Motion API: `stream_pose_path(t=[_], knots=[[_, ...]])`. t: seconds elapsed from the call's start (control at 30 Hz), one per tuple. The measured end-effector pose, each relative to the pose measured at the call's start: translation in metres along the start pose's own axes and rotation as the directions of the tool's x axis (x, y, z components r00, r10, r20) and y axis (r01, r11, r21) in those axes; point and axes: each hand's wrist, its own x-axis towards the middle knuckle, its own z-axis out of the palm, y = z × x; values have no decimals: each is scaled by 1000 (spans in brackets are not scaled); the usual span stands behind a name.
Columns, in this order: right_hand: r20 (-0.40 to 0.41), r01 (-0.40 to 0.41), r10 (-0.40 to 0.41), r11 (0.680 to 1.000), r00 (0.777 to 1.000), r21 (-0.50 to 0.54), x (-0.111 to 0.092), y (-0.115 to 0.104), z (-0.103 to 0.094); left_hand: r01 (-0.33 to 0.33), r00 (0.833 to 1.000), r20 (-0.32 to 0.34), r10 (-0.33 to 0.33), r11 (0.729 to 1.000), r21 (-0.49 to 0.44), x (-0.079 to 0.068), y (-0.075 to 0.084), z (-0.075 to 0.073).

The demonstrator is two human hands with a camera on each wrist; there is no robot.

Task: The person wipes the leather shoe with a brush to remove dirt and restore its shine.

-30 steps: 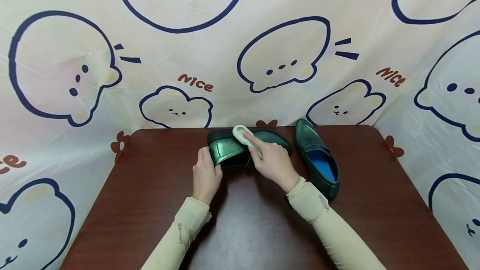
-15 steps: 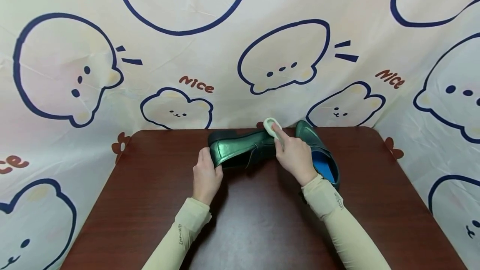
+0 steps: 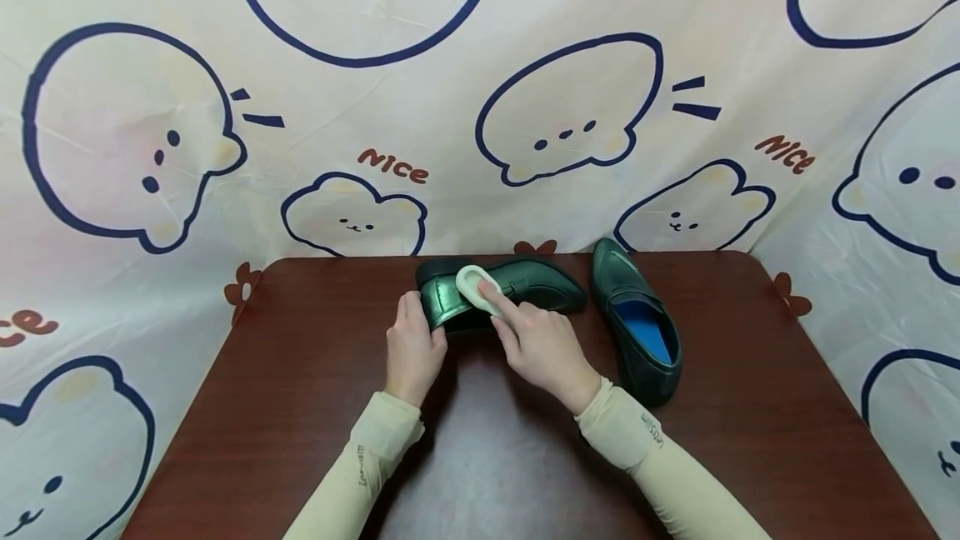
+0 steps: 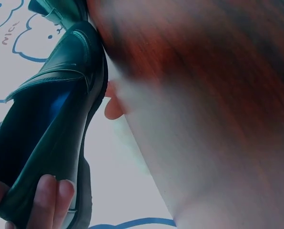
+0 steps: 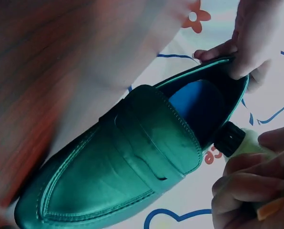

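A shiny green loafer lies tipped on its side near the table's far edge, with its toe pointing right. My left hand grips it by the heel, and the left wrist view shows fingers on the outside of the heel. In my right hand is a pale brush, its index finger stretched along the back. Dark bristles meet the loafer's side below the opening in the right wrist view. A blue insole shows inside.
A second green loafer with a blue insole stands upright to the right, close to my right forearm. The brown table ends at a cartoon-printed cloth hanging behind and at both sides.
The brush in my right hand went right along the loafer to the toe, then came back left towards the heel. My left hand and both loafers stay in place.
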Motion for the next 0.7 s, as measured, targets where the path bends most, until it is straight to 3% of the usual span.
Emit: stream_pose_path(t=[0.17, 0.47, 0.7], knots=[[-50, -32, 30, 998, 998, -47, -1, 10, 1, 36, 999, 20, -36, 999, 3, -1, -1, -1], [-56, -189, 186, 980, 981, -54, -6, 35, -6, 28, 999, 34, -28, 999, -15, -1, -1, -1], [-36, -336, 335, 936, 942, -101, -15, 57, -10, 64, 996, 63, -62, 997, -37, -2, -5, -3]])
